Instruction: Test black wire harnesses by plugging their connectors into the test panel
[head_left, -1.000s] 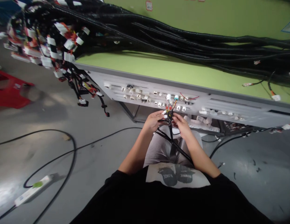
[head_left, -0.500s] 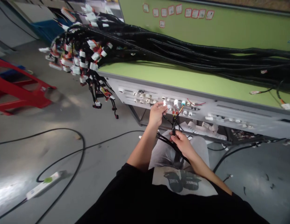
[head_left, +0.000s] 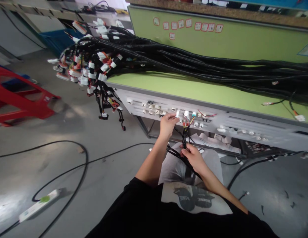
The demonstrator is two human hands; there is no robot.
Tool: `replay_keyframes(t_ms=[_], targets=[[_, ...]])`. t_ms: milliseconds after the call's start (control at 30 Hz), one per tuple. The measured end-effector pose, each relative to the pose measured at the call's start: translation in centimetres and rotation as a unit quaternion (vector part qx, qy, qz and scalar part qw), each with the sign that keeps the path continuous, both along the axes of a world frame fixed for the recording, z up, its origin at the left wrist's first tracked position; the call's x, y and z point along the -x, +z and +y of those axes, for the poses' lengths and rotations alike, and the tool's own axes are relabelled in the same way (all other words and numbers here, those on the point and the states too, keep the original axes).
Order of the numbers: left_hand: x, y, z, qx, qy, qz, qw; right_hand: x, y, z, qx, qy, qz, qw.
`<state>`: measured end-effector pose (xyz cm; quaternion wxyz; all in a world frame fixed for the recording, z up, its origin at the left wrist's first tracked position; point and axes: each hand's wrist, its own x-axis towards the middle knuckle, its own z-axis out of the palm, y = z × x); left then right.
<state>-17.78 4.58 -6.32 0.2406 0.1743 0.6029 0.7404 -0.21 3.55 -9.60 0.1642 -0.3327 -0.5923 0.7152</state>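
My left hand pinches a white connector against the front of the grey panel, among rows of white sockets. Black-sleeved wire runs down from that connector to a wiring harness. Around the harness, just below the panel, my right hand is closed. Other branches of it end at the panel in a larger white connector, a light-blue connector with yellow wires and small red connectors. The rest of the harness trails over my lap.
A thick bundle of black harnesses lies along the green bench top, its many connectors hanging off the left end. A red stool stands left. A power strip and looping black cable lie on the floor.
The camera view has tilted up slightly, so things sit lower in the picture. My left hand keeps its pinch on the connector at the panel. My right hand stays on the harness.
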Motion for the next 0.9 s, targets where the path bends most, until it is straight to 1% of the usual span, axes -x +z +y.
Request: replay_keyframes(t_ms=[100, 200, 367, 500, 600, 667, 700, 767, 800, 833, 900], targets=[[0.3, -0.4, -0.1, 0.028, 0.006, 0.067, 0.997, 0.0, 0.1, 0.0, 0.001, 0.001, 0.001, 1.0], [0.5, -0.4, -0.4, 0.073, 0.007, 0.14, 0.987, 0.0, 0.2, -0.1, 0.0, 0.003, 0.0, 1.0], [0.1, 0.6, -0.7, 0.108, 0.021, 0.203, 0.973, -0.1, 0.3, -0.2, -0.001, 0.001, 0.002, 1.0], [0.1, 1.4, 0.0, 0.13, 0.028, 0.227, 0.965, 0.0, 0.5, -0.1, -0.003, 0.002, 0.007, 1.0], [0.5, 1.5, 0.4, 0.119, 0.017, 0.209, 0.971, 0.2, 0.7, -0.2, -0.005, 0.003, 0.011, 1.0], [0.9, 1.3, 0.3, 0.093, -0.013, 0.161, 0.983, 0.5, 0.8, -0.2, -0.005, 0.0, 0.017, 1.0], [1.0, 1.2, 0.2, 0.078, -0.034, 0.115, 0.99, 0.6, 0.9, -0.3, -0.004, -0.003, 0.02, 1.0], [1.2, 0.9, -0.3, 0.055, -0.085, -0.02, 0.995, 0.7, 0.9, -0.4, 0.001, -0.009, 0.022, 1.0], [1.3, 0.8, -0.5, 0.05, -0.116, -0.1, 0.987, 0.7, 0.9, -0.5, 0.004, -0.011, 0.022, 1.0], [1.4, 0.8, -0.6, 0.048, -0.148, -0.175, 0.972, 0.8, 0.9, -0.5, 0.006, -0.012, 0.022, 1.0], [1.5, 0.7, -0.7, 0.038, -0.202, -0.285, 0.936, 0.7, 0.9, -0.5, 0.007, -0.014, 0.024, 1.0]])
